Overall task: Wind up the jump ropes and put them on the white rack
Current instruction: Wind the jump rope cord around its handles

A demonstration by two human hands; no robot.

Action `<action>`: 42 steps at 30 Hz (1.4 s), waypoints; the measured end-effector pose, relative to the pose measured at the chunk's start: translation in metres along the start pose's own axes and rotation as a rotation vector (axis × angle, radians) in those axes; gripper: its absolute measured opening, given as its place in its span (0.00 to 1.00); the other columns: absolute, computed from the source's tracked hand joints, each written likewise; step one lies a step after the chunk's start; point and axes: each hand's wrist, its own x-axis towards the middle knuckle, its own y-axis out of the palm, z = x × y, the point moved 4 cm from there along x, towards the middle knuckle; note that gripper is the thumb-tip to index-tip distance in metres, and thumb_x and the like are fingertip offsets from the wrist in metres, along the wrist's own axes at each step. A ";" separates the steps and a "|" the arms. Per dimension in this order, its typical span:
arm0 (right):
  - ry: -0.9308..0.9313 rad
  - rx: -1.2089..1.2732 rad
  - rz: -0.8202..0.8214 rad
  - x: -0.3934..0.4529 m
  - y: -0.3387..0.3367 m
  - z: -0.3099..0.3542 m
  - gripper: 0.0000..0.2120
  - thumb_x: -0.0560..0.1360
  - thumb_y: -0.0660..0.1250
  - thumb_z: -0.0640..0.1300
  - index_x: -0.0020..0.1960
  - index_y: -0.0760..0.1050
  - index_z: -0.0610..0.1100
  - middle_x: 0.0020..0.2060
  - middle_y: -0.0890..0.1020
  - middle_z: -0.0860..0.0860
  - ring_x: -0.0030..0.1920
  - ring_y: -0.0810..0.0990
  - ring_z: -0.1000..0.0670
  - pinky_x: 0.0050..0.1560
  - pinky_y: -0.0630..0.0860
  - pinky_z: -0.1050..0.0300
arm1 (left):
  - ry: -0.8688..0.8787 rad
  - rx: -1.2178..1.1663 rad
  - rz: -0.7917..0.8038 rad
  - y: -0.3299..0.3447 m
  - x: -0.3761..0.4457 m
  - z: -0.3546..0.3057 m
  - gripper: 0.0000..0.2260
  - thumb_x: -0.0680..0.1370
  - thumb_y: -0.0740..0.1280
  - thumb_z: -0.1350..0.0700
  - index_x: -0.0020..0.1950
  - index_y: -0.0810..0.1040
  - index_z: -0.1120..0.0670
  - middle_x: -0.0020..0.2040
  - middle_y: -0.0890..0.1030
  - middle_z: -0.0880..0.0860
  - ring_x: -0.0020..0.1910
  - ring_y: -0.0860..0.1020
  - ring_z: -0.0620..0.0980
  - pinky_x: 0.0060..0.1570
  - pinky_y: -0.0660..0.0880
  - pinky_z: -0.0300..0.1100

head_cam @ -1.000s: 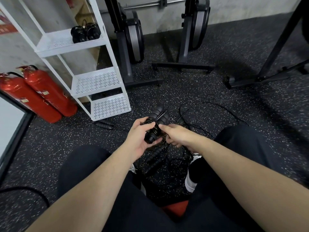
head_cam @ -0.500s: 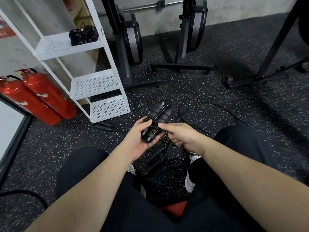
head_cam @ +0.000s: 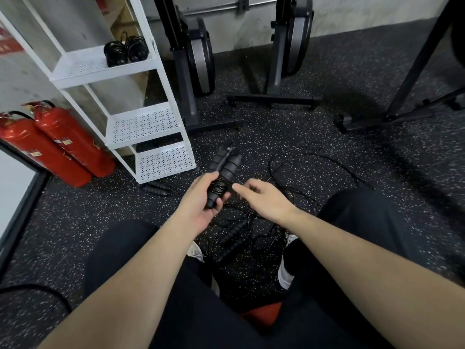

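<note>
before the white rack [head_cam: 141, 79], left hand [head_cam: 201, 205] grips wound jump rope [head_cam: 222, 177].

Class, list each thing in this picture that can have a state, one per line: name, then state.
Left hand: grips the wound rope.
Right hand: fingers relaxed, holds nothing.
Wound rope: cord coiled round paired handles.
Loose ropes: tangled on floor.
Two bundles: wound, on the rack's upper shelf.
Rack: upright, lower shelves bare.

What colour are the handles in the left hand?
Black, both handles, cord wound round them; head view shows it.
</note>
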 end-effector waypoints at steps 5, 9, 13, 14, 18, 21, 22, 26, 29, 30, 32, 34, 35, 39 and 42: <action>-0.047 0.017 0.133 -0.001 -0.005 0.008 0.20 0.83 0.59 0.58 0.41 0.78 0.47 0.25 0.70 0.56 0.25 0.64 0.57 0.29 0.63 0.63 | -0.091 -0.093 -0.039 -0.011 0.002 -0.007 0.10 0.78 0.72 0.53 0.55 0.79 0.57 0.45 0.82 0.56 0.29 0.80 0.47 0.22 0.71 0.31; -0.056 0.144 0.317 0.000 -0.003 0.001 0.15 0.85 0.58 0.52 0.48 0.79 0.46 0.27 0.67 0.57 0.29 0.63 0.55 0.32 0.62 0.60 | -0.156 -0.159 -0.005 -0.012 0.000 -0.008 0.11 0.77 0.73 0.52 0.53 0.79 0.58 0.39 0.84 0.55 0.29 0.78 0.46 0.21 0.70 0.30; -0.080 0.198 0.375 -0.001 -0.013 -0.003 0.14 0.84 0.60 0.51 0.48 0.80 0.46 0.30 0.68 0.54 0.32 0.66 0.53 0.38 0.68 0.59 | -0.221 -0.238 0.102 -0.012 -0.001 -0.012 0.19 0.74 0.74 0.50 0.58 0.79 0.61 0.42 0.84 0.56 0.27 0.76 0.44 0.19 0.68 0.30; -0.076 0.185 0.363 0.000 -0.015 -0.003 0.14 0.83 0.62 0.54 0.45 0.79 0.47 0.29 0.69 0.53 0.32 0.67 0.52 0.40 0.69 0.57 | -0.229 -0.234 0.134 -0.012 -0.001 -0.014 0.21 0.71 0.74 0.50 0.58 0.79 0.61 0.42 0.84 0.56 0.26 0.75 0.43 0.18 0.67 0.30; 0.001 0.053 0.256 0.004 -0.025 -0.009 0.23 0.73 0.68 0.68 0.36 0.73 0.48 0.27 0.69 0.52 0.31 0.67 0.51 0.43 0.69 0.54 | -0.232 -0.222 0.197 -0.009 -0.003 -0.016 0.24 0.68 0.74 0.49 0.59 0.79 0.60 0.42 0.83 0.55 0.25 0.73 0.42 0.17 0.66 0.29; -0.038 0.143 0.323 0.006 -0.025 -0.010 0.16 0.78 0.67 0.59 0.42 0.79 0.47 0.29 0.70 0.53 0.32 0.68 0.52 0.41 0.70 0.57 | -0.244 -0.263 0.205 -0.012 -0.004 -0.016 0.21 0.69 0.72 0.49 0.57 0.80 0.61 0.42 0.83 0.56 0.25 0.73 0.42 0.17 0.67 0.28; -0.052 0.179 0.336 0.006 -0.025 -0.009 0.12 0.80 0.66 0.54 0.45 0.81 0.47 0.30 0.71 0.54 0.32 0.68 0.53 0.40 0.70 0.59 | -0.250 -0.276 0.215 -0.013 -0.003 -0.017 0.21 0.70 0.72 0.49 0.57 0.79 0.60 0.42 0.83 0.56 0.24 0.73 0.42 0.17 0.67 0.28; -0.020 0.167 0.258 0.008 -0.029 -0.013 0.11 0.81 0.67 0.53 0.48 0.83 0.47 0.29 0.69 0.56 0.31 0.66 0.54 0.36 0.66 0.60 | -0.272 -0.219 0.274 -0.011 -0.007 -0.015 0.21 0.71 0.71 0.50 0.59 0.80 0.60 0.46 0.84 0.57 0.24 0.73 0.43 0.17 0.67 0.29; 0.039 0.059 0.190 0.010 -0.032 -0.018 0.13 0.78 0.69 0.58 0.47 0.84 0.50 0.27 0.70 0.58 0.30 0.65 0.54 0.35 0.65 0.60 | -0.309 -0.140 0.339 -0.008 -0.010 -0.006 0.23 0.72 0.70 0.50 0.65 0.80 0.60 0.60 0.83 0.58 0.24 0.75 0.44 0.17 0.70 0.30; 0.049 0.047 0.176 0.010 -0.032 -0.019 0.13 0.78 0.69 0.59 0.47 0.85 0.51 0.27 0.70 0.58 0.30 0.65 0.54 0.34 0.64 0.61 | -0.318 -0.106 0.357 -0.007 -0.010 -0.004 0.24 0.73 0.70 0.50 0.67 0.80 0.59 0.64 0.82 0.58 0.24 0.76 0.44 0.17 0.71 0.31; 0.062 0.057 0.176 0.011 -0.032 -0.020 0.12 0.78 0.70 0.58 0.47 0.85 0.50 0.26 0.70 0.57 0.28 0.64 0.54 0.31 0.62 0.61 | -0.328 -0.016 0.356 -0.005 -0.011 0.000 0.26 0.72 0.70 0.50 0.68 0.79 0.59 0.66 0.81 0.58 0.25 0.78 0.45 0.17 0.72 0.32; 0.076 0.064 0.189 0.010 -0.033 -0.021 0.12 0.78 0.70 0.57 0.48 0.85 0.49 0.26 0.69 0.55 0.27 0.63 0.54 0.28 0.61 0.62 | -0.324 0.094 0.334 -0.001 -0.014 0.002 0.24 0.69 0.71 0.50 0.63 0.81 0.59 0.58 0.84 0.57 0.26 0.79 0.47 0.17 0.72 0.33; 0.089 0.048 0.191 0.010 -0.033 -0.023 0.12 0.78 0.70 0.57 0.48 0.85 0.48 0.26 0.69 0.54 0.27 0.63 0.54 0.28 0.61 0.62 | -0.318 0.148 0.316 0.000 -0.016 0.002 0.21 0.69 0.71 0.50 0.59 0.82 0.58 0.51 0.85 0.57 0.26 0.79 0.48 0.16 0.71 0.33; 0.123 -0.030 0.156 0.013 -0.033 -0.028 0.11 0.79 0.70 0.51 0.40 0.78 0.47 0.28 0.71 0.53 0.29 0.65 0.53 0.31 0.63 0.59 | -0.308 0.306 0.249 0.000 -0.017 0.004 0.11 0.77 0.69 0.52 0.53 0.78 0.57 0.36 0.82 0.55 0.27 0.79 0.50 0.16 0.70 0.33; 0.118 -0.102 0.154 0.011 -0.034 -0.026 0.12 0.80 0.67 0.39 0.37 0.75 0.46 0.31 0.75 0.50 0.33 0.68 0.51 0.35 0.66 0.59 | -0.298 0.426 0.286 -0.002 -0.017 0.005 0.06 0.80 0.66 0.52 0.53 0.76 0.54 0.37 0.83 0.55 0.27 0.79 0.50 0.17 0.69 0.33</action>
